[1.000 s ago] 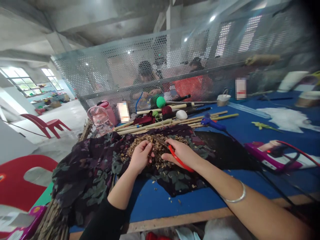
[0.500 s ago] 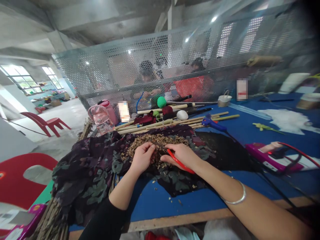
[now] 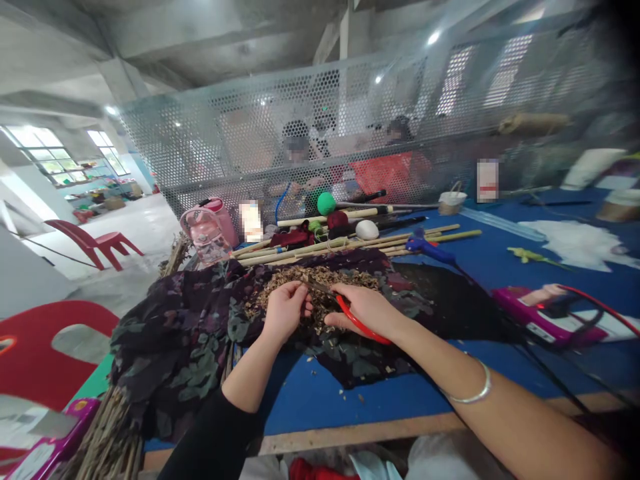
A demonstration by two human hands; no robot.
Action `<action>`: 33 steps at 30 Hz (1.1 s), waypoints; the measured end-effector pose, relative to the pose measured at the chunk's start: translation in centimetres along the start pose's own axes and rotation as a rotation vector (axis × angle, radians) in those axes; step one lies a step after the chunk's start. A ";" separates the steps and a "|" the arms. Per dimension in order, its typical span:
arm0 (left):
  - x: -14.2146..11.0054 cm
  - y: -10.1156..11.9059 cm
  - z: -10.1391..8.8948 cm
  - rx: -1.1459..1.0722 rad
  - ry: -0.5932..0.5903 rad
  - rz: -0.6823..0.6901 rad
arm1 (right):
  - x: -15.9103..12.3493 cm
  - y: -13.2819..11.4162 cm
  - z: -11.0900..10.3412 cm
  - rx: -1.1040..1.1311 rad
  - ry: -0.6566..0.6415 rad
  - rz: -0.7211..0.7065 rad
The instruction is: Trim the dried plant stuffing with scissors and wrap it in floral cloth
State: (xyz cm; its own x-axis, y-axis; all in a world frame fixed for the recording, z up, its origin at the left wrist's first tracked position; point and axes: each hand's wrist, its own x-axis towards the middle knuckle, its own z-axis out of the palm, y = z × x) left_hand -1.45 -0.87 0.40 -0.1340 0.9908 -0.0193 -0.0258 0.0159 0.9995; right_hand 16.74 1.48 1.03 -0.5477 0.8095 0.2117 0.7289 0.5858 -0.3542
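My right hand (image 3: 367, 310) grips red-handled scissors (image 3: 356, 321), whose dark blades point left toward my left hand. My left hand (image 3: 287, 308) is closed in a pinch at the blade tips; whatever lies between its fingers is too small to make out. Beneath both hands is a heap of brown dried plant bits (image 3: 325, 277). The heap rests on a dark floral cloth (image 3: 200, 353) spread over the blue table (image 3: 300, 400). A few loose bits lie on the blue surface near me.
Behind the heap lie several thin sticks (image 3: 310, 251), a green ball (image 3: 327, 203) and a white egg-shaped piece (image 3: 367, 230). A blue glue gun (image 3: 430, 248) and a purple power strip (image 3: 540, 317) are to the right. A pink bag (image 3: 210, 230) stands back left, before a perforated metal screen (image 3: 210, 153).
My left hand has turned slightly, and its curled fingers show more below the thumb. The scissors stay in my right hand, nearly in place. The view has shifted a little.
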 end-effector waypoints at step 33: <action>0.1 0.0 0.1 -0.366 0.010 -0.099 | 0.2 0.2 0.4 -0.018 0.006 0.012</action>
State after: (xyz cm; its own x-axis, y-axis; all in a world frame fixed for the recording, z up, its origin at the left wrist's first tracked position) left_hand -1.32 -0.79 0.37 -0.1230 0.9855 -0.1172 -0.3908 0.0604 0.9185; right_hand 16.65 1.74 0.65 -0.5363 0.8168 0.2128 0.7430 0.5765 -0.3400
